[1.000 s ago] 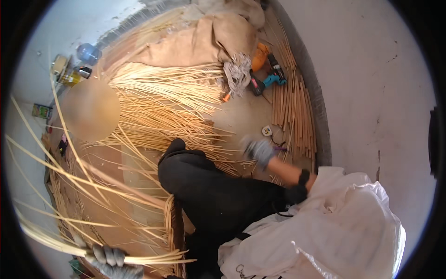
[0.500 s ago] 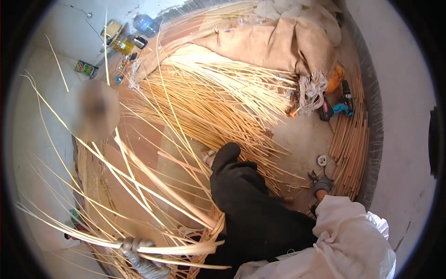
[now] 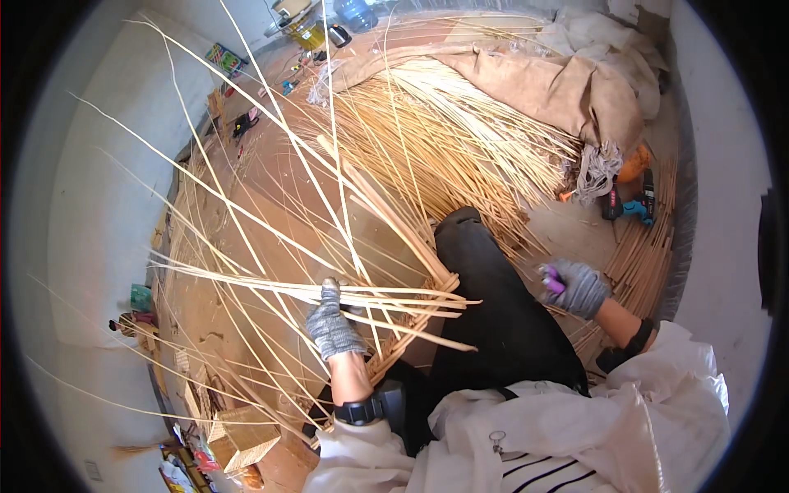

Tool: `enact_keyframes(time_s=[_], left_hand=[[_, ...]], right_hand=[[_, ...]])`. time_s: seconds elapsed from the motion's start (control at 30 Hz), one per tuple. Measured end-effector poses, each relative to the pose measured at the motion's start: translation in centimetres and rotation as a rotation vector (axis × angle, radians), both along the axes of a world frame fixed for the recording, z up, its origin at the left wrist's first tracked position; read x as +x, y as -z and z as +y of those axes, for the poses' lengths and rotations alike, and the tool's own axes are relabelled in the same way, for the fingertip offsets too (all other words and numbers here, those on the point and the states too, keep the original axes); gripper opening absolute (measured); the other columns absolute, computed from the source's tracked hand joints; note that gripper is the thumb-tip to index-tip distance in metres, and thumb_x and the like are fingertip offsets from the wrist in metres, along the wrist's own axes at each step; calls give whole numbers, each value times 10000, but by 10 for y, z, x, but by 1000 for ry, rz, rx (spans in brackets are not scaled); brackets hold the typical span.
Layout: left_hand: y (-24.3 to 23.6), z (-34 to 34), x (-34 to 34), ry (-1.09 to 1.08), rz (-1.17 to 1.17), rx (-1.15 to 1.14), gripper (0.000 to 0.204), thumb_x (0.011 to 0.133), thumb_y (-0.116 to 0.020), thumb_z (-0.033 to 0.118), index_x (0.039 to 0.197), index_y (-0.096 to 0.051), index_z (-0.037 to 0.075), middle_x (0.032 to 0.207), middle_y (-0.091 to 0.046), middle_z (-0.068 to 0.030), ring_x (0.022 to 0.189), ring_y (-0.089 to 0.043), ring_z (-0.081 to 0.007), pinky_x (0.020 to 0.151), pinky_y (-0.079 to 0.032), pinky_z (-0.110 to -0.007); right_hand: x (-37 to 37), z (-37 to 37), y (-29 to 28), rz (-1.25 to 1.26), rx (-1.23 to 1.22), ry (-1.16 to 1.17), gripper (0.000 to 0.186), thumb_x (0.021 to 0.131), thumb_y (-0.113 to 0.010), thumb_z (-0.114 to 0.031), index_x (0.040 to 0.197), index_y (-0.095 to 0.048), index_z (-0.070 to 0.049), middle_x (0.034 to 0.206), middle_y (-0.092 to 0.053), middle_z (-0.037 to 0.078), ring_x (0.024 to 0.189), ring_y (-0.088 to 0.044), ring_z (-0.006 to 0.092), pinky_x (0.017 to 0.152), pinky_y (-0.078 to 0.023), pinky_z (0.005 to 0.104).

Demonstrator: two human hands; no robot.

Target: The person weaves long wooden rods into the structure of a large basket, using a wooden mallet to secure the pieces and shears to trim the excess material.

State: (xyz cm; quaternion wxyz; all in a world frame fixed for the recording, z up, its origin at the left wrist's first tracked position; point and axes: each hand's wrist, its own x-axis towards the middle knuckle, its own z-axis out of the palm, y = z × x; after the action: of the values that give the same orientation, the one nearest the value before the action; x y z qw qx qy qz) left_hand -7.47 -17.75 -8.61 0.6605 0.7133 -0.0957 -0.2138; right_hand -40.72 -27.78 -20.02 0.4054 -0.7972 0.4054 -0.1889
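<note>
Straw-yellow, long slender rods (image 3: 394, 297) lie across my view in a loose flat bundle, and the left hand (image 3: 333, 324), in a grey knitted glove, has closed around it, the thumb up against the strands. The bundle's blunt ends reach past the narrow braided edge of pale woven cane (image 3: 448, 283), which sits close beside a black-trousered leg (image 3: 493, 279); its other ends trail off leftward.

Over to the right, I see the grey-gloved right hand (image 3: 582, 289) with its fingers curled round a small bright-purple object (image 3: 552, 281), mostly covered, so I cannot tell what it is. That hand is well apart from the cane.

As I judge it, the weaving is partway along. A corner and one side of the edge look braided tight, yet many free, whip-thin uprights (image 3: 345, 205) fan out from it unbound, and the gripped bundle seems not yet worked in. That leaves plenty undone, I'd say.

Beyond, I make out a wide heap of loose golden rods (image 3: 444, 123) on the floor, partly under a creased brown cloth (image 3: 559, 86), with a teal-and-black power drill (image 3: 639, 209) near its right end.
</note>
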Motion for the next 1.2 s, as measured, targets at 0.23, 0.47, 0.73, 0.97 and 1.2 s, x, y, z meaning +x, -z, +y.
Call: enact_keyframes(time_s=[0.23,0.47,0.73,0.97,1.2], left_hand=[[3,4,4,8,86,-69,158,804,-568,149,897,-549,23,741,-585,-74,619,-567,-156,525,-478,-248],[12,17,9,99,120,-197,164,817,-534,106,951,-502,17,767,-570,-88,639,-572,-196,487,-477,-236],[10,21,8,108,180,-255,166,813,-536,83,970,-521,30,754,-578,-63,630,-572,-158,465,-428,-207],[16,27,4,136,198,-285,172,825,-514,96,988,-484,51,767,-558,-58,616,-552,-132,405,-414,-182],[9,10,-3,-10,120,-116,164,823,-536,130,971,-534,58,763,-595,-61,583,-557,-122,437,-429,-201]], right_hand=[[25,14,-50,151,-180,-80,500,610,-678,-447,941,-546,-96,785,-565,133,720,-560,321,647,-459,370],[26,20,-57,12,-109,-295,466,621,-681,-402,935,-539,-88,810,-572,138,761,-563,317,664,-461,360],[57,20,-68,175,-75,-371,593,633,-650,-454,1053,-500,-64,866,-555,180,813,-546,341,714,-445,387],[68,10,-70,260,-15,-434,538,653,-626,-482,984,-512,-73,855,-552,184,818,-543,340,716,-439,397],[50,15,-52,165,-184,-220,294,674,-628,-374,746,-558,-98,607,-552,124,564,-551,322,528,-454,388]])
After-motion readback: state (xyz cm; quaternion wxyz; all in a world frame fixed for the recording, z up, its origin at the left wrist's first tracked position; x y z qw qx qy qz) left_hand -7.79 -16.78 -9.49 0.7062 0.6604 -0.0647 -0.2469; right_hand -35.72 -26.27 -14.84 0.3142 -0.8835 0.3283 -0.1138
